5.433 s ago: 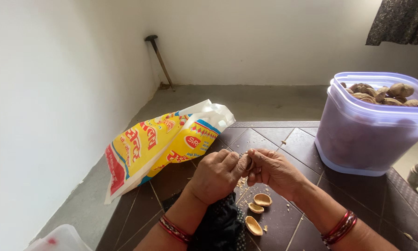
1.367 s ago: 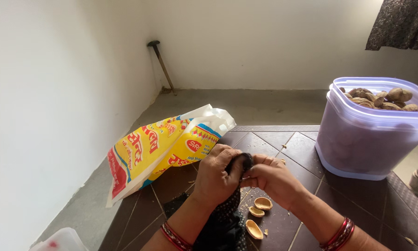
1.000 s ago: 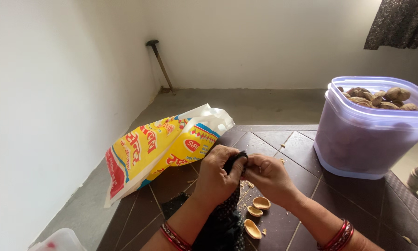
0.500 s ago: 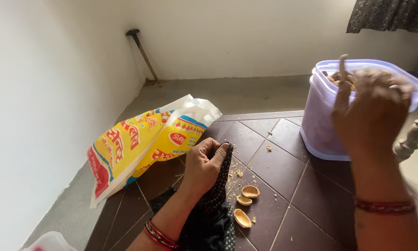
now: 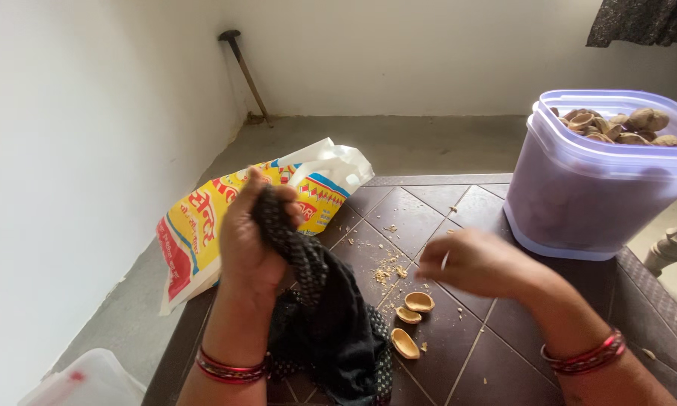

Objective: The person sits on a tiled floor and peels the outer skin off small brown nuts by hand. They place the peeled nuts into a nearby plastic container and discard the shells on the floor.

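Bench (image 5: 564, 301): dark tiled top carrying a lilac tub (image 5: 579, 203) of nuts, a yellow printed bag (image 5: 203, 225) and three empty shell halves (image 5: 410, 319). Keep the gathered black dotted cloth (image 5: 316, 301) lifted clear of the shells. Left hand (image 5: 248, 233): fingers clamped on the cloth's top. Right hand (image 5: 470, 263): blurred above the bench beside the shells; closure cannot be determined.

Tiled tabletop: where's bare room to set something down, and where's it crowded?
Free: the tiles between the yellow bag and purple container, and the near-right tiles below the container. Crowded: the centre, with shell halves, crumbs, dark cloth, left hand and right hand.
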